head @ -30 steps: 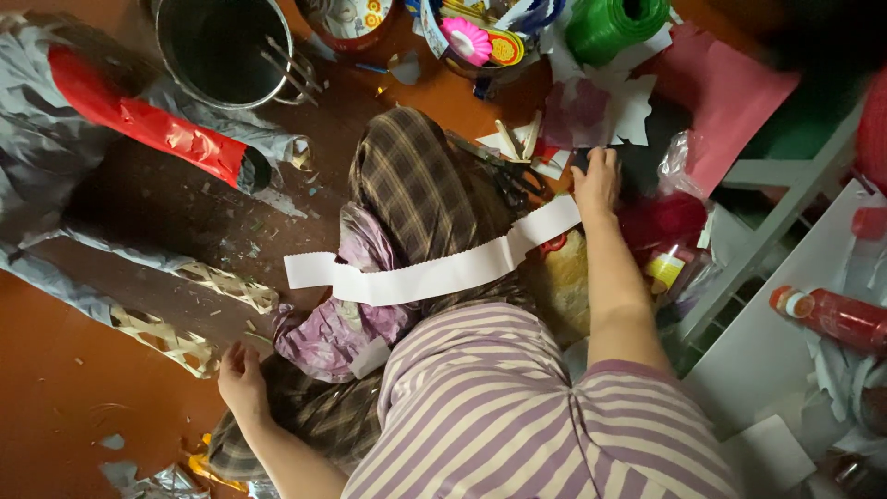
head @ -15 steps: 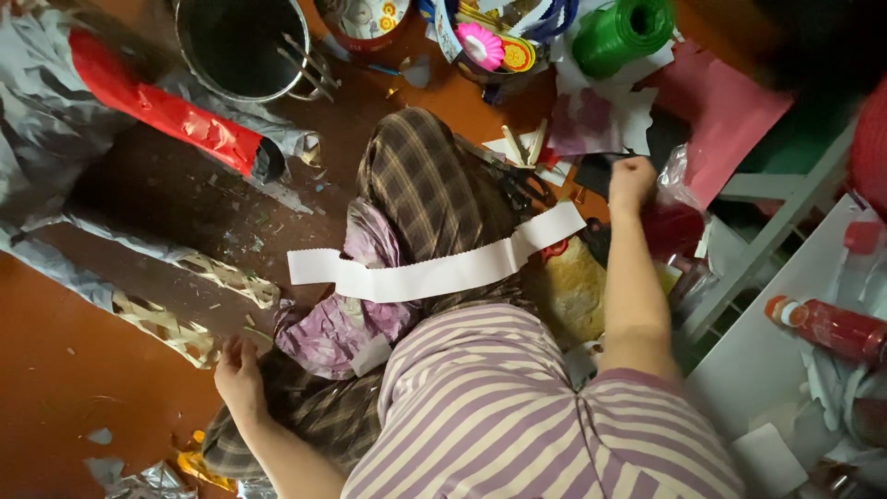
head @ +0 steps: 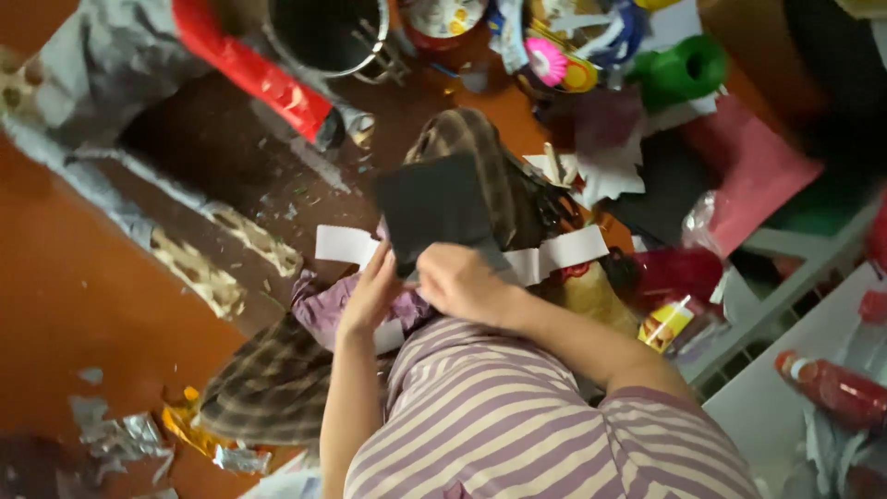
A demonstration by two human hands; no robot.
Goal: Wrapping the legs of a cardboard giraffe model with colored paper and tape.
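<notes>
Both hands are holding 1 dark card [head: 432, 208] over the lap: the left hand [head: 371, 294] is gripping its lower edge, the right hand [head: 459, 282] pinching beside it, above the white paper strip [head: 564, 251].

Both hands, left [head: 370, 291] and right [head: 459, 282], grip the lower edge of a black sheet [head: 432, 208] held over a white paper strip [head: 554, 254] across the plaid-clad lap [head: 467, 148], with a red roll [head: 254, 74] and metal pot [head: 328, 35] on the floor beyond.
</notes>
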